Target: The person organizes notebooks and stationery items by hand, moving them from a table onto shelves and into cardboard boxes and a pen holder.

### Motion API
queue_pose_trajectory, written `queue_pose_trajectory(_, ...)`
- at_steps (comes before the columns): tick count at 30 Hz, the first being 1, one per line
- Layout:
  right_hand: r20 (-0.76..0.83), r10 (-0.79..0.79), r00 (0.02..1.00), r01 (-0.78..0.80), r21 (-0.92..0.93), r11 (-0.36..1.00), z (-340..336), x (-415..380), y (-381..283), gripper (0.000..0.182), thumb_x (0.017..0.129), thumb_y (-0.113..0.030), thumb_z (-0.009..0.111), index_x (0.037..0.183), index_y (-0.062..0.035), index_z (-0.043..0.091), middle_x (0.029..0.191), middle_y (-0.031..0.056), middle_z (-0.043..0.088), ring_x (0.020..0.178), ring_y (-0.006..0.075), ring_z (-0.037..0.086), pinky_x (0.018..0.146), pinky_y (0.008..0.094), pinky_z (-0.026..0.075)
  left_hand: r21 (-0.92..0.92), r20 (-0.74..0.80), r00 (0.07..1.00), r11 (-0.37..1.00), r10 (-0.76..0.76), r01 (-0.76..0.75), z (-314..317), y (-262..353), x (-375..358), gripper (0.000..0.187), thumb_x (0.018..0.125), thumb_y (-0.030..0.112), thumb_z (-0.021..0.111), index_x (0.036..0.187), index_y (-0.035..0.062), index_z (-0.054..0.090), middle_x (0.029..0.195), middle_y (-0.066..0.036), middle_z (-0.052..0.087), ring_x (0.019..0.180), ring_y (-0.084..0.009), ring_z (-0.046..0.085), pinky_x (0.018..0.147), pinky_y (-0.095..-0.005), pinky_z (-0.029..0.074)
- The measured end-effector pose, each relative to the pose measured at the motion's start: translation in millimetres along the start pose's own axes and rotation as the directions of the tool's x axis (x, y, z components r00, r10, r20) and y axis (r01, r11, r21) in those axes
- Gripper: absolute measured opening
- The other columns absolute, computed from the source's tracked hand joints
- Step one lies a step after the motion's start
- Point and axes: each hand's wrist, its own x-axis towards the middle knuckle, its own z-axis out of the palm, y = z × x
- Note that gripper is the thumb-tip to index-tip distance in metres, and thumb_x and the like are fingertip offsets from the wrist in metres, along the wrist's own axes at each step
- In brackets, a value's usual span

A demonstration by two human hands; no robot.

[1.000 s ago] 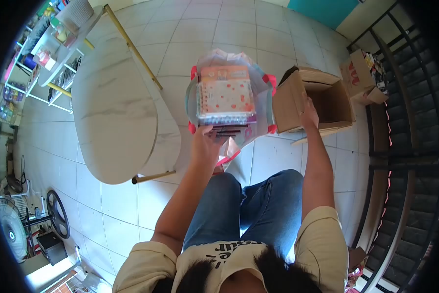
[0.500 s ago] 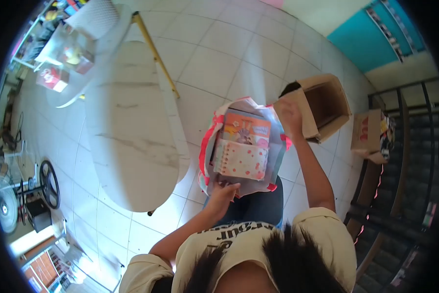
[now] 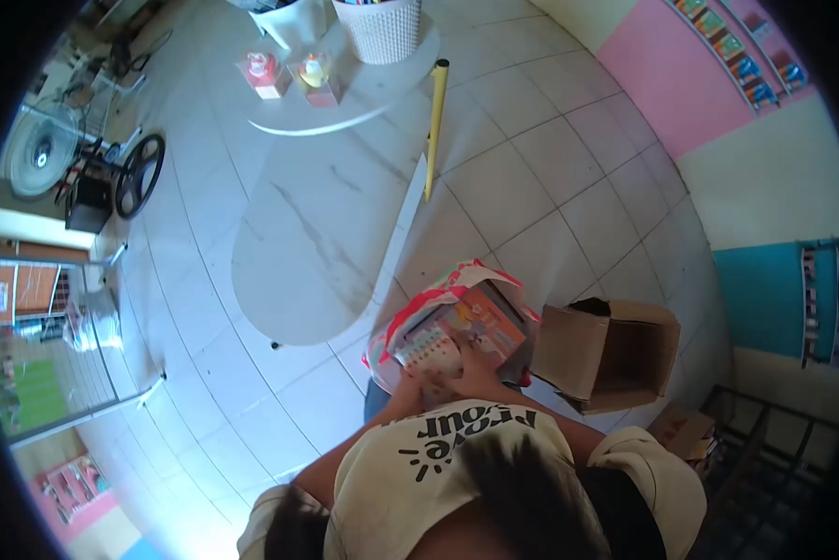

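Observation:
A white plastic bag [image 3: 379, 347] with red trim lies open on my lap. Inside it are a spiral notebook [image 3: 428, 349] with a white, red-dotted cover and, beyond that, an orange illustrated notebook [image 3: 496, 322]. At the near edge of the spiral notebook, my left hand [image 3: 417, 385] has its fingers curled against the notebook; the thumb is hard to make out. My right hand [image 3: 475, 369] reaches in from the right, its fingers stretched over the covers where the two notebooks meet. Both hands hide the near side of the bag.
An open cardboard box [image 3: 569, 355] stands on the tiled floor to the right, with another box [image 3: 683, 429] behind it. Ahead is an oval marble-look table [image 3: 307, 243] with a yellow leg [image 3: 435, 131]. A woven basket [image 3: 382, 33] and small figurine boxes stand on a farther table.
My view has turned to the right. My right hand has moved from beside the cardboard box onto the notebooks. My left hand has shifted from the bag's near rim to the spiral notebook's edge.

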Motion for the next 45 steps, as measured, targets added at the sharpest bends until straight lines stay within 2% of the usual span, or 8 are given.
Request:
queue_pose_trajectory(3,0.049,-0.058,0.997,0.047,0.196,0.979,6.9,7.6,34.1,0.1,0.061,-0.036,0.084,0.135,0.0058,0.032,0.126,0.0225,0.047,0.119,0.0326,0.047,0.098,0.0382,0.04,-0.108,-0.082,0.996,0.994,-0.023,0.014,0.0,-0.9,-7.6,0.087,0.072,0.014,0.073,0.138,0.0069,0.017,0.12,-0.016,0.049,0.1,-0.0255,0.055,0.066,-0.0347,0.05)
queue_pose_trajectory(7,0.091,-0.016,0.996,-0.036,0.538,0.842,-1.1,-12.0,9.4,0.099,0.059,-0.028,0.087,0.135,0.0041,0.032,0.119,0.0181,0.053,0.114,0.0276,0.052,0.098,0.0376,0.041,0.304,-0.253,0.967,0.946,-0.034,0.113,15.3,32.6,-30.0,0.084,0.073,0.012,0.07,0.14,0.0069,0.018,0.121,-0.017,0.048,0.101,-0.0277,0.055,0.073,-0.0372,0.051)
queue_pose_trajectory(19,0.247,-0.1,0.964,-0.168,0.855,0.49,-70.3,56.6,-110.2,0.062,0.076,-0.024,0.072,0.127,-0.0085,0.041,0.107,0.0099,0.058,0.092,0.0169,0.063,0.067,0.0278,0.056,-0.196,0.041,0.908,0.895,0.416,-0.401,35.4,152.2,-46.6,0.06,0.09,0.025,0.058,0.138,0.0037,0.028,0.128,-0.012,0.048,0.116,-0.0241,0.05,0.096,-0.0369,0.043)
queue_pose_trajectory(28,0.101,-0.263,0.96,0.027,0.896,0.444,-116.4,91.1,-96.5,0.059,0.078,-0.019,0.071,0.129,-0.0078,0.043,0.111,0.0108,0.059,0.096,0.0219,0.063,0.075,0.0331,0.057,0.418,0.117,0.882,0.783,0.456,-0.461,25.7,177.9,-7.2,0.064,0.091,0.035,0.057,0.141,0.0052,0.028,0.118,-0.012,0.054,0.108,-0.0227,0.053,0.09,-0.0324,0.043)
queue_pose_trajectory(31,-0.074,-0.049,0.996,0.087,0.934,0.347,-150.8,80.7,-65.7,0.056,0.077,-0.019,0.072,0.126,-0.0066,0.046,0.109,0.0108,0.061,0.098,0.0241,0.063,0.078,0.0371,0.057,0.625,0.28,0.932,0.693,0.231,-0.36,17.6,148.2,7.2,0.069,0.089,0.037,0.06,0.141,0.0052,0.029,0.117,-0.016,0.054,0.107,-0.027,0.054,0.091,-0.0359,0.044)
queue_pose_trajectory(34,-0.184,0.329,0.926,0.099,0.961,0.26,-184.0,108.5,12.9,0.056,0.076,-0.032,0.073,0.123,-0.0118,0.05,0.112,0.0068,0.061,0.101,0.0246,0.061,0.08,0.0455,0.051,0.893,0.447,0.853,-0.077,0.27,-0.443,4.7,85.6,21.7,0.079,0.082,0.035,0.068,0.14,0.0025,0.027,0.127,-0.021,0.045,0.114,-0.0364,0.048,0.093,-0.0427,0.042)
queue_pose_trajectory(39,-0.073,0.76,0.646,0.201,0.976,-0.078,-211.5,109.3,69.2,0.042,0.08,-0.038,0.064,0.114,-0.0176,0.053,0.118,0.0043,0.057,0.1,0.0237,0.055,0.083,0.0425,0.039,0.951,0.301,0.894,-0.042,0.332,-0.305,11.8,47.3,26.4,0.092,0.071,0.031,0.076,0.142,0.0047,0.023,0.135,-0.023,0.035,0.125,-0.0431,0.034,0.098,-0.0537,0.036)
queue_pose_trajectory(45,-0.242,0.829,0.504,0.28,0.954,0.108,-190.5,104.2,132.4,0.04,0.085,-0.034,0.059,0.118,-0.0127,0.052,0.125,0.0077,0.054,0.102,0.028,0.059,0.084,0.0531,0.046,0.949,0.298,0.884,-0.009,0.36,-0.316,-3.4,27.1,47.4,0.099,0.065,0.03,0.079,0.142,0.0059,0.021,0.134,-0.02,0.035,0.123,-0.0393,0.037,0.092,-0.0549,0.039)
